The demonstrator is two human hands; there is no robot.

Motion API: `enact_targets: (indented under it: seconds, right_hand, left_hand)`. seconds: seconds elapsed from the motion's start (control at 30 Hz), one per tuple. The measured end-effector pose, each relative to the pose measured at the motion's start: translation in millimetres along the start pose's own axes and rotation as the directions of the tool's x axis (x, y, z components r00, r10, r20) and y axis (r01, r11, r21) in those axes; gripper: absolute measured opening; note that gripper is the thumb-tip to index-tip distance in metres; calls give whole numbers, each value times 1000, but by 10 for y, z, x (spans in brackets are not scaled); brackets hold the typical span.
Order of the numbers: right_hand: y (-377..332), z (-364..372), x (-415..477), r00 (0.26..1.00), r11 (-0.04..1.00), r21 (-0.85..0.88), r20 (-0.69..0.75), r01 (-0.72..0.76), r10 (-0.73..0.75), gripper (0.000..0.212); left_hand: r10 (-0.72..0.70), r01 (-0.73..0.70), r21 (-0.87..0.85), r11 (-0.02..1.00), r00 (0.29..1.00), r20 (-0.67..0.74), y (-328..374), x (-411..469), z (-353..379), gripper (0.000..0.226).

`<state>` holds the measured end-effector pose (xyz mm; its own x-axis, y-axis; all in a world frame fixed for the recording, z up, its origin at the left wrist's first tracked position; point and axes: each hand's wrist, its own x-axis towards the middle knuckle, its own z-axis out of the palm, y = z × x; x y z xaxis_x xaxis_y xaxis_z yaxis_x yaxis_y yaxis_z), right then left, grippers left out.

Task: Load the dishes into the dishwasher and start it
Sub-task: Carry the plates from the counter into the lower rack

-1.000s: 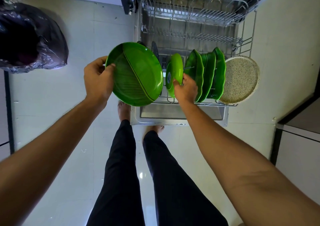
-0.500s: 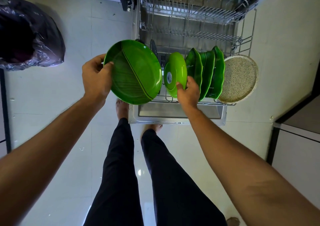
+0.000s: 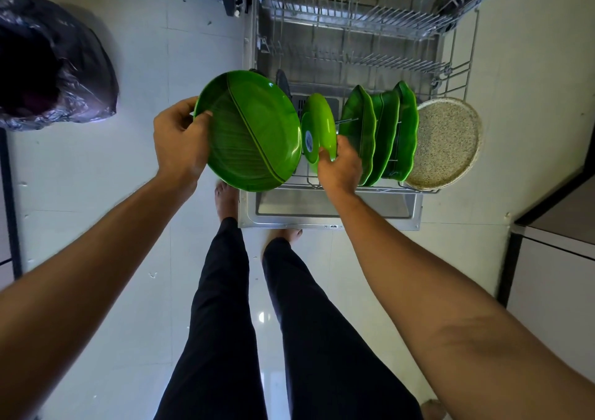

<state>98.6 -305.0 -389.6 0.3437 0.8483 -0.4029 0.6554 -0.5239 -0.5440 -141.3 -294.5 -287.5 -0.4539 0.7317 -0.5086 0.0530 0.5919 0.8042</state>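
Observation:
My left hand (image 3: 180,143) grips the left rim of a large round green plate (image 3: 251,133) with a leaf pattern, held tilted above the left end of the pulled-out lower rack (image 3: 354,188). My right hand (image 3: 341,165) pinches the lower edge of a small bright green bowl (image 3: 318,126) that stands on edge in the rack. Right of it, three wavy-edged green plates (image 3: 383,133) stand upright in the tines. A speckled beige plate (image 3: 444,143) leans at the rack's right end.
The open dishwasher door (image 3: 328,210) lies flat below the rack, near my bare feet. An upper wire rack (image 3: 363,11) juts out above. A dark bin bag (image 3: 51,65) sits on the tiled floor at left. A cabinet (image 3: 553,233) stands at right.
My right hand has shifted slightly along the small bowl's lower edge, and the bowl stands a little more upright. The large plate in my left hand has barely moved.

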Motion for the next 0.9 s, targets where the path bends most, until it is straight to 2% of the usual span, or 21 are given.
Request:
enact_targets:
  seconds: [0.17, 0.4, 0.57, 0.73, 0.83, 0.9]
  right_hand:
    - [-132, 42, 80, 1000, 998, -58, -4, -17, 17, 20]
    - [-263, 84, 341, 986, 985, -126, 98, -120, 133, 18]
    - [-287, 38, 411, 963, 982, -90, 200, -164, 179, 17]
    - [-263, -98, 378, 956, 971, 11, 175, -240, 234, 24]
    - [-244, -303, 373, 964, 956, 146, 107, -256, 242, 23]
    - [-272, -437, 348, 969, 933, 269, 130, -239, 210, 25]
  left_hand:
    - [-15, 15, 4, 1000, 1000, -3, -12, 7, 16, 27]
    - [-13, 13, 7, 1000, 1000, -1, -15, 22, 36, 29]
    - [-5, 5, 22, 1000, 1000, 14, 24, 12, 89, 29]
    - [32, -34, 36, 999, 998, 53, 94, -20, 128, 28]
    - [41, -43, 28, 999, 996, 78, 185, -50, 186, 30]
    - [39, -42, 29, 999, 994, 98, 243, -56, 228, 32]
